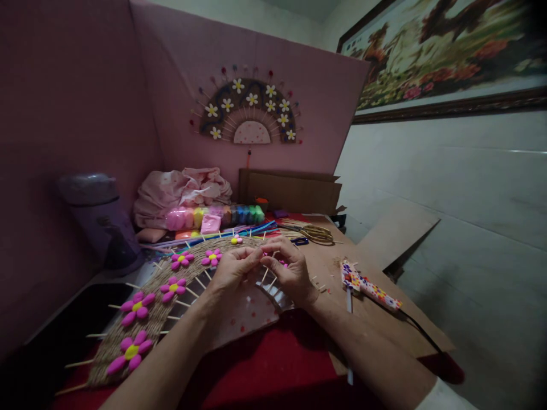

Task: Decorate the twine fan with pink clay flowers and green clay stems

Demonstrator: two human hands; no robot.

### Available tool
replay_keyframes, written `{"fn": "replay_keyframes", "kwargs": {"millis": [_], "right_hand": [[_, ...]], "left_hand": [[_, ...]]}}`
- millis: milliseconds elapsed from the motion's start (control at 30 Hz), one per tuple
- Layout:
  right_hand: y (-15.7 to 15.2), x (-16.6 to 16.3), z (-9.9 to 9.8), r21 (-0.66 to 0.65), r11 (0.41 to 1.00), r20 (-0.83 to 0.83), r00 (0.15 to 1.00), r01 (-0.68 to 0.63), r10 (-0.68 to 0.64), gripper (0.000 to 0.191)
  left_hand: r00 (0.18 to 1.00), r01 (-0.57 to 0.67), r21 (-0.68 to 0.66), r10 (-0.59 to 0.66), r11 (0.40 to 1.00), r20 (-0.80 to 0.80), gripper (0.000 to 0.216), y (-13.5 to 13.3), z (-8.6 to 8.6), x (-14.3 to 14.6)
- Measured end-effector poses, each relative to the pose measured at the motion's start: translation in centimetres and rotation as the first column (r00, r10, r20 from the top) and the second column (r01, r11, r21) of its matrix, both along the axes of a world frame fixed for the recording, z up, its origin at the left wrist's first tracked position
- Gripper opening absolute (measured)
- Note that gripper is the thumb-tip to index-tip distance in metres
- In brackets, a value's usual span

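Observation:
My left hand (239, 270) and my right hand (288, 270) meet at the fingertips, both pinched closed. Whatever sits between the fingers is too small and hidden to name; a little pink shows there. Below and behind them lies a fan-shaped craft piece, its arched band (158, 310) wrapped in twine with thin sticks poking out. Pink clay flowers (173, 288) with yellow centres line the left side of the band. At its top is a smaller flower (236, 240) in white, pink and yellow. The dotted half-round base (243, 313) is partly covered by my hands.
A patterned glue gun (371, 290) lies on cardboard at right, its cord trailing. Golden scissors (316, 232) rest among sticks. Behind are a pack of coloured clay (217, 216), pink cloth (183, 191) and cardboard pieces (290, 193). A finished fan (250, 111) hangs on the pink panel.

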State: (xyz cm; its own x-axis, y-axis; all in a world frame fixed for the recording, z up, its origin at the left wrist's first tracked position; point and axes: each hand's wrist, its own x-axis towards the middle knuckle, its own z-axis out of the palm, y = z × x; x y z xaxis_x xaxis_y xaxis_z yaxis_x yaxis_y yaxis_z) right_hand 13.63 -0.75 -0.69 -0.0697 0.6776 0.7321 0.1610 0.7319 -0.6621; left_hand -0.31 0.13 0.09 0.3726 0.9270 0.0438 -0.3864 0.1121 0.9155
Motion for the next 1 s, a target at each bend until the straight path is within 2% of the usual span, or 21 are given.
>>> {"fn": "replay_keyframes", "kwargs": {"millis": [133,300,400,633,867,1000], "right_hand": [[-0.04,-0.02,0.11,0.015,0.999,-0.013,0.999,0.045,-0.045,0.003],[0.05,-0.01,0.13,0.029,0.999,0.004,1.0,0.028,-0.029,0.011],[0.09,-0.02,0.11,0.062,0.996,-0.024,0.997,0.068,-0.067,0.009],[-0.02,0.02,0.27,0.053,0.997,-0.002,0.998,0.063,-0.063,0.007],[-0.08,0.1,0.27,0.051,0.996,0.028,0.996,0.078,-0.079,0.006],[-0.12,0.04,0.39,0.091,0.99,-0.005,0.994,0.11,-0.11,0.003]], "left_hand": [[0.999,0.016,-0.043,-0.015,0.999,0.037,0.041,0.12,-0.15,-0.02],[0.999,0.016,-0.032,-0.015,0.999,0.03,0.035,-0.02,0.13,-0.19],[0.997,0.035,-0.058,-0.031,0.998,0.072,0.032,-0.21,0.36,-0.22],[0.998,0.018,-0.009,-0.018,1.0,0.064,0.026,-0.17,0.24,-0.23],[0.998,0.034,-0.01,-0.033,0.999,0.053,0.03,-0.21,0.43,-0.21],[0.998,0.023,-0.02,-0.022,1.0,0.061,0.032,-0.35,0.38,-0.16]]}}
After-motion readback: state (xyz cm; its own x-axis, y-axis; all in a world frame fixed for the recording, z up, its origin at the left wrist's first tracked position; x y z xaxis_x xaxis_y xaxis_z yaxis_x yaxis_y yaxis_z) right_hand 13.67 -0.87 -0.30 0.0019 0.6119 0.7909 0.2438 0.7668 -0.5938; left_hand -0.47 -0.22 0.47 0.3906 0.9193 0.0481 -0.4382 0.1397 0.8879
